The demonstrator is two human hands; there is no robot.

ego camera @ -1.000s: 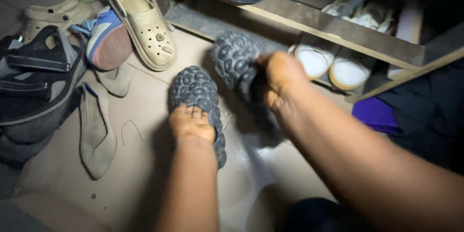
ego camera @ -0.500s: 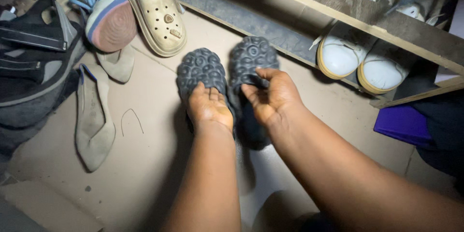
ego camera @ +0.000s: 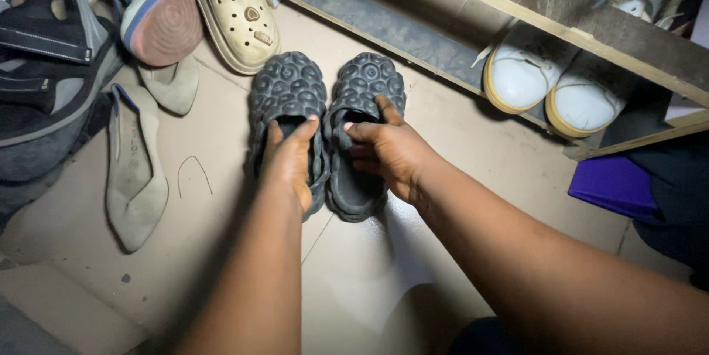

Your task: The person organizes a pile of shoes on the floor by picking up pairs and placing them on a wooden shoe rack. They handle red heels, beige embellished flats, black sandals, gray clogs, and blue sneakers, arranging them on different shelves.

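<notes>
Left hand (ego camera: 290,161) covers left clog (ego camera: 287,104) opening; fingertips hidden inside. Beige clog (ego camera: 233,11) and sneaker (ego camera: 159,19), 11 o'clock, cut by top edge. White shoes (ego camera: 550,89) half under shelf (ego camera: 561,19).

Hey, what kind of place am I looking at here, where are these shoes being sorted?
Probably a home entryway or shoe-storage corner. A low wooden shoe rack holds white sneakers, more footwear lies loose on the tiled floor, and both hands grip a pair of dark bubble-textured slides in front of it.
</notes>
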